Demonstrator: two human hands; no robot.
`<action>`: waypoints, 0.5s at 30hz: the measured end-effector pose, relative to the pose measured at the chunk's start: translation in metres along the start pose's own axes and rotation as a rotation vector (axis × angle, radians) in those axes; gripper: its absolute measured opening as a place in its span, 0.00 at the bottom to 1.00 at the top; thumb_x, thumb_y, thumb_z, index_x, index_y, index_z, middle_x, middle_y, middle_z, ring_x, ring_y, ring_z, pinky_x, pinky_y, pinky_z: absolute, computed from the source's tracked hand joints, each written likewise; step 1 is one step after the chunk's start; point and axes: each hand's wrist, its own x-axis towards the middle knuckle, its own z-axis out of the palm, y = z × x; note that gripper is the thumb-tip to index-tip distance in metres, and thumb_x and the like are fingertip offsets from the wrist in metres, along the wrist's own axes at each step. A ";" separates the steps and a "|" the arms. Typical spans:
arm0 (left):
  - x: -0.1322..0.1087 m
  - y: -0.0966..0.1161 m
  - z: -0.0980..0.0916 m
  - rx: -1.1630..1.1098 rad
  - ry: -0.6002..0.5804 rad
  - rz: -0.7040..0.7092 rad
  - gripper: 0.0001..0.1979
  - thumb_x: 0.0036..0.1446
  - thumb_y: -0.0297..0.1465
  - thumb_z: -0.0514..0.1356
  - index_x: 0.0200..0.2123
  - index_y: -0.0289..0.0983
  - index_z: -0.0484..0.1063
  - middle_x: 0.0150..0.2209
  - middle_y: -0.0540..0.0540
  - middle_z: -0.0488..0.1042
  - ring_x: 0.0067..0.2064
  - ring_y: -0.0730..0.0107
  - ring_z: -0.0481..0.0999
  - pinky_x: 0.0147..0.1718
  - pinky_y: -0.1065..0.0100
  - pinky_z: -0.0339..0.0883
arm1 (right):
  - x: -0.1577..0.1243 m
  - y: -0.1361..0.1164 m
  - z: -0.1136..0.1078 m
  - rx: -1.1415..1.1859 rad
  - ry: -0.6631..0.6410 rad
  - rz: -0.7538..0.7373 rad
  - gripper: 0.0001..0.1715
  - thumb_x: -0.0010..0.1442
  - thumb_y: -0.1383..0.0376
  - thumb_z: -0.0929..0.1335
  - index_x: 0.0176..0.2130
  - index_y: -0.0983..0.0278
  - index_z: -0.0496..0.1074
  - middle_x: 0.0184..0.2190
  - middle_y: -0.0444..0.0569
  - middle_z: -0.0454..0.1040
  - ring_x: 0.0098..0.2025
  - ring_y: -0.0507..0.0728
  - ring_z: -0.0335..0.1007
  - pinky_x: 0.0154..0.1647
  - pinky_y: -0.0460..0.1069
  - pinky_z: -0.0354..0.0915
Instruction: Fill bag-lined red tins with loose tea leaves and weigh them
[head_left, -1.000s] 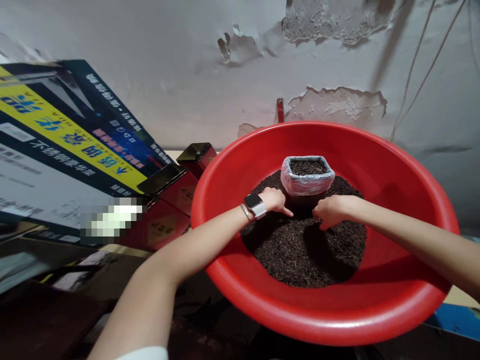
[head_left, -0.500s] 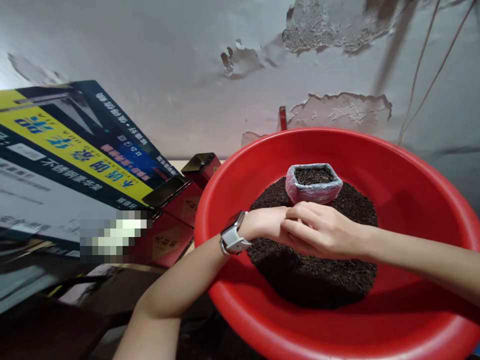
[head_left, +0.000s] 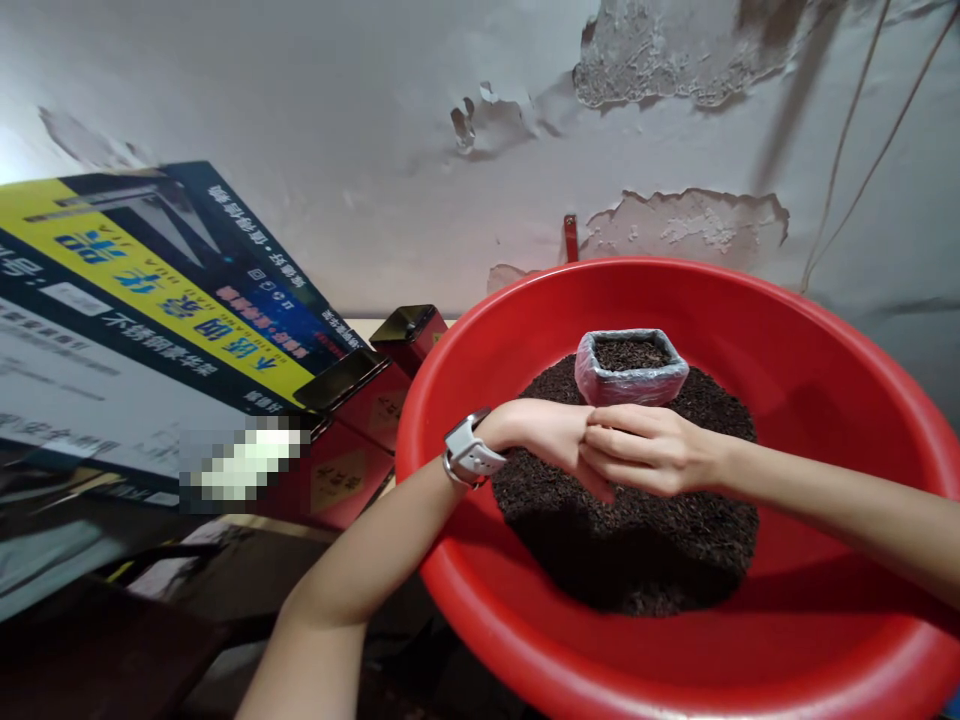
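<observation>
Both my hands meet over a big red basin (head_left: 825,440) holding a heap of dark, loose flakes that look like dried tea leaves (head_left: 697,540). My left hand (head_left: 551,430), with a white-strapped watch (head_left: 474,450) on its wrist, reaches in from the left. Its fingers are mostly hidden behind the other hand. My right hand (head_left: 645,450) comes from the right, its fingers bent together against the left hand's fingers. Whatever may be between them cannot be seen. Just beyond the hands, a small plastic-lined rectangular tin (head_left: 634,388) stands on the flakes, filled with the same material.
Left of the basin stand dark red tins (head_left: 352,475) with open black tops, one farther back (head_left: 411,335). A large printed carton (head_left: 150,330) leans behind them. The wall (head_left: 337,150) behind has peeling paint, and cords (head_left: 847,150) hang at the right.
My right hand has shifted slightly, its fingers now drawn closer together on the left hand's fingers. My left wrist has turned a little. The view has moved slightly.
</observation>
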 end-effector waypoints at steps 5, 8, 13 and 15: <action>-0.007 -0.002 -0.012 -0.064 -0.106 -0.005 0.09 0.46 0.29 0.69 0.26 0.34 0.71 0.25 0.54 0.69 0.29 0.75 0.67 0.27 0.75 0.62 | 0.002 0.005 -0.006 -0.030 0.003 0.013 0.11 0.64 0.74 0.62 0.34 0.67 0.72 0.37 0.54 0.74 0.42 0.55 0.71 0.43 0.52 0.74; -0.008 -0.003 -0.015 -0.052 -0.098 -0.052 0.11 0.48 0.33 0.68 0.24 0.34 0.71 0.22 0.55 0.66 0.26 0.76 0.66 0.25 0.75 0.60 | 0.004 0.005 -0.007 -0.024 -0.017 0.123 0.11 0.66 0.73 0.60 0.38 0.67 0.71 0.31 0.51 0.71 0.37 0.54 0.70 0.36 0.50 0.73; -0.003 -0.006 -0.010 -0.122 0.014 -0.057 0.08 0.45 0.28 0.69 0.30 0.33 0.75 0.28 0.52 0.74 0.31 0.72 0.72 0.31 0.73 0.66 | 0.004 0.004 -0.005 0.095 0.031 0.233 0.11 0.66 0.73 0.59 0.42 0.66 0.69 0.39 0.55 0.72 0.45 0.56 0.69 0.42 0.53 0.73; 0.000 -0.007 -0.008 -0.109 0.046 -0.006 0.08 0.45 0.28 0.69 0.30 0.34 0.75 0.29 0.52 0.75 0.32 0.72 0.72 0.33 0.72 0.66 | 0.002 0.005 -0.006 0.102 0.021 0.223 0.12 0.65 0.74 0.59 0.43 0.66 0.69 0.37 0.54 0.72 0.43 0.56 0.69 0.41 0.52 0.73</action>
